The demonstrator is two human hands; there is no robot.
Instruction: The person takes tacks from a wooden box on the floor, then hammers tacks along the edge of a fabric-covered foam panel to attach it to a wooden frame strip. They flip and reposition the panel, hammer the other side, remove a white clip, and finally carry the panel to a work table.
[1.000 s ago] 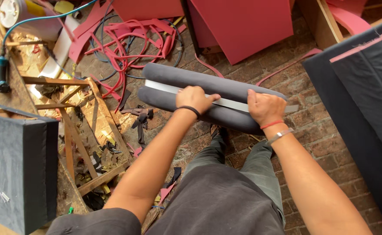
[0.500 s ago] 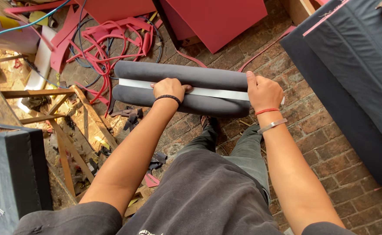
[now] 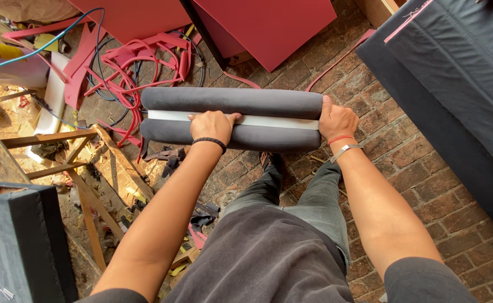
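A padded roll is held level above a brick floor. The left hand grips its middle; the right hand clasps its right end. Tangled cord lies behind it, a wooden frame to the left, and an upholstered panel to the right.

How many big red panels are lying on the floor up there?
2: one red panel at the top left, another red panel right of it, past the grey padded roll. Both run out of frame; more may be hidden.

Grey roll w/ white strip — red panels.
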